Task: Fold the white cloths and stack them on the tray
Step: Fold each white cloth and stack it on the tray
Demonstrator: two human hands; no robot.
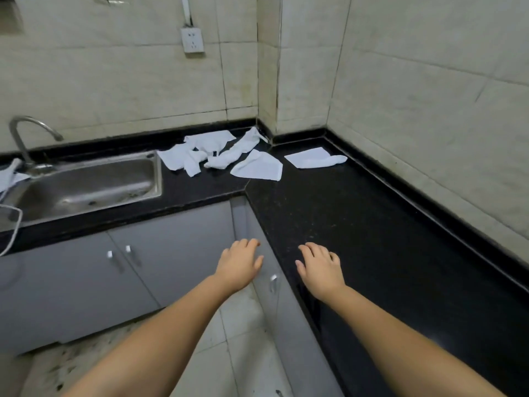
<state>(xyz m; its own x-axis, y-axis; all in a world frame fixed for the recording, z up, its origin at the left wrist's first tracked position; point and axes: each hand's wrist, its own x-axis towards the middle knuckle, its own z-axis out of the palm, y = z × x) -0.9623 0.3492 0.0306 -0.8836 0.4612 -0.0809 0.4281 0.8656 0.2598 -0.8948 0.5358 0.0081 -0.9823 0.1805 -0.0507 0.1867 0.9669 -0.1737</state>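
Two bare forearms are seen stretched forward from the bottom edge of the view. The left hand (240,265) is held palm down in front of the grey cabinet doors (120,270), its fingers relaxed and slightly spread, with nothing gripped. The right hand (320,267) is held palm down over the near edge of the black tabletop (357,224), its fingers likewise loose and empty; whether its fingertips touch the surface cannot be told from this angle. The two hands are kept apart, side by side.

The white cloths are found well away from both hands, at the far corner of the L-shaped tabletop. A crumpled heap of cloths (200,151) is laid just right of the steel sink (86,184), several pieces overlapping. A twisted cloth (240,150) is stretched towards the wall corner. A flatter cloth (259,167) is spread just beside it, and a partly folded cloth (313,158) is set apart on the right, near the back wall. Something white, possibly another cloth (10,174), is draped at the sink's left rim beneath the curved tap (25,133). A wall socket (192,40) is mounted on the tiled wall above.
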